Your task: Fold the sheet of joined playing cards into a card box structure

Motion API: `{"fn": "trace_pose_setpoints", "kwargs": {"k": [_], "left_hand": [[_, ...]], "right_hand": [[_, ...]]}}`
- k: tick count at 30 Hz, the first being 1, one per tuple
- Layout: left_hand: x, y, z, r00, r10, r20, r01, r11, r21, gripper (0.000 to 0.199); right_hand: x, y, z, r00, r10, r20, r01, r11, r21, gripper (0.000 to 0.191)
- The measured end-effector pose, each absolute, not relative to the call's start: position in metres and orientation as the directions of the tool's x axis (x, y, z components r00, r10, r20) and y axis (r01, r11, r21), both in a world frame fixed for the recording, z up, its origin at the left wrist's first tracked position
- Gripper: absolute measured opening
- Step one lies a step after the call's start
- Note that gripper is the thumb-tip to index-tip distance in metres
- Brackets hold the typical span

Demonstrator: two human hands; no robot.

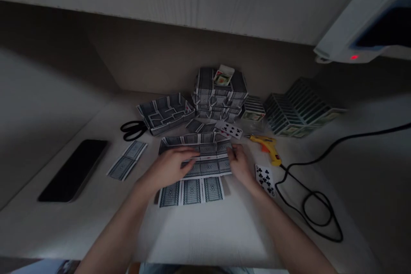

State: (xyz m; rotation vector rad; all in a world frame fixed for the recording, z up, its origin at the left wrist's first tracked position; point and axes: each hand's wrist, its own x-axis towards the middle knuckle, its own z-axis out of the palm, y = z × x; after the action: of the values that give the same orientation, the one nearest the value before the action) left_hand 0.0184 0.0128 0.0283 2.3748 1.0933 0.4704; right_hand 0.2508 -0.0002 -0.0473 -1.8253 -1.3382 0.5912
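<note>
In the middle of the desk lies a tray built of blue-backed playing cards [208, 166], with low upright walls at the back. My left hand [175, 165] reaches over its left part, fingers stretched out to the right and thumb apart from them. The right end of the tray is between the thumb and fingers of my right hand [239, 163]. A joined row of three face-down cards [192, 191] shows at the tray's near side; whether it is attached I cannot tell. Behind the tray are loose cards, one a face-up club card [229, 129].
A yellow glue gun [268, 147] with a black cord [313, 188] lies right, near a nine of clubs [265, 180]. Behind stand another card tray [165, 113], a stacked card structure [220, 94] and card-box stacks [298, 107]. Scissors [133, 130] and a phone [75, 170] lie left.
</note>
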Motion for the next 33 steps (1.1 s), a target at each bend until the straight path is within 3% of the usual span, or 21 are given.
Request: {"fn": "trace_pose_setpoints", "kwargs": {"k": [5, 9, 19, 33], "left_hand": [[0.030, 0.008, 0.008, 0.717, 0.697, -0.031, 0.653, -0.655, 0.379, 0.055], [0.029, 0.009, 0.002, 0.729, 0.681, -0.075, 0.658, -0.667, 0.349, 0.068], [0.028, 0.012, 0.007, 0.722, 0.686, -0.088, 0.652, -0.632, 0.420, 0.058], [0.026, 0.013, 0.003, 0.722, 0.689, -0.069, 0.649, -0.639, 0.413, 0.050]], "right_hand": [[0.241, -0.005, -0.041, 0.287, 0.957, 0.036, 0.671, -0.174, -0.721, 0.035], [0.241, -0.006, -0.037, 0.288, 0.957, 0.023, 0.728, -0.203, -0.655, 0.031], [0.252, -0.003, -0.046, 0.259, 0.964, 0.057, 0.654, -0.132, -0.745, 0.024], [0.258, -0.002, -0.039, 0.298, 0.954, -0.025, 0.601, -0.208, -0.772, 0.030]]}}
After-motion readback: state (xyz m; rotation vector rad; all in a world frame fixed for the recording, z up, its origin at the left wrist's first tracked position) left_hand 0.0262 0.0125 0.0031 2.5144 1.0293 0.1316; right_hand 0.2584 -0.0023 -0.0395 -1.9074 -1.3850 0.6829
